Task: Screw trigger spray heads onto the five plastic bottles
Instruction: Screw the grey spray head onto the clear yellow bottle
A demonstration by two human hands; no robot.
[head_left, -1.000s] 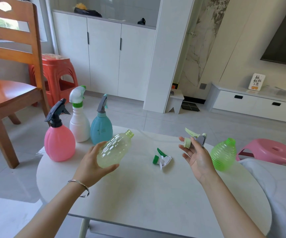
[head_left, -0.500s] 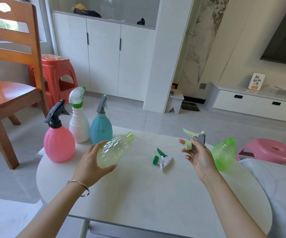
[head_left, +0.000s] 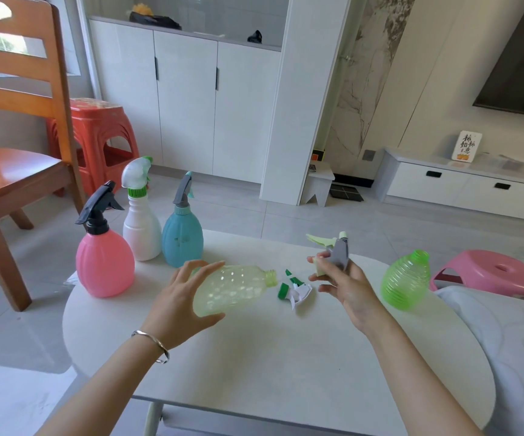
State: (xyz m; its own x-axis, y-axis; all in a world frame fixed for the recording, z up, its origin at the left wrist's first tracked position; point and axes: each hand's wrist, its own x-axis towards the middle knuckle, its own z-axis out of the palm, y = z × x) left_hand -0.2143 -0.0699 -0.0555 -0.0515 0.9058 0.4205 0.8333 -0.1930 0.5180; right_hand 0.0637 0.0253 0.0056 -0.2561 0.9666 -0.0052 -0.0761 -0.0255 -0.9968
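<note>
Lining up bottle four, we have the pale bottle [head_left: 232, 291] lying on its side in the left hand [head_left: 178, 306], its grip wrapped round the belly with fingers and thumb, neck pointing to three o'clock. The right hand [head_left: 345, 284] holds the grey trigger head [head_left: 337, 251] just past that neck, its grip pinching the head's body, pale collar on the bottle's side, lever up toward eleven. Head and neck are near but apart.

To do this well, we judge the collar wants squaring first. Bring both axes into one line, seat the collar flat, then turn gently until the thread catches; a tilted start could cross-thread soft plastic. Whether this head carries a dip tube, we cannot tell.

At ten o'clock on the worktop [head_left: 270, 357] stand the pink bottle [head_left: 104, 265], the white bottle [head_left: 141, 234] and the blue bottle [head_left: 182, 243], heads already on. The green-and-white head [head_left: 295, 289] lies at twelve, just below the neck. The green ribbed bottle [head_left: 407, 280] waits capless at two.
</note>
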